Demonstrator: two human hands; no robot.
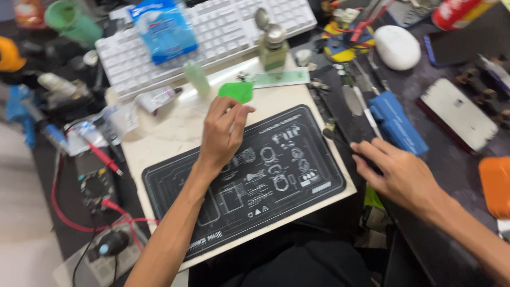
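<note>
The left hand [223,133] pinches a green triangular plastic pick [237,91] at its fingertips, lifted over the pale board's [164,133] twelve-o'clock edge, beyond the black printed work mat [244,183]. At three o'clock, the right hand [396,172] rests loosely open and empty, touching a dark flat device beside a blue case [397,125].

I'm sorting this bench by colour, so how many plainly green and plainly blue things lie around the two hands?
Green: 3 – flat pick at the left hand, small bottle, cup
Blue: 2 – flat case beyond the right hand, wipes pack
Total: 5
</note>
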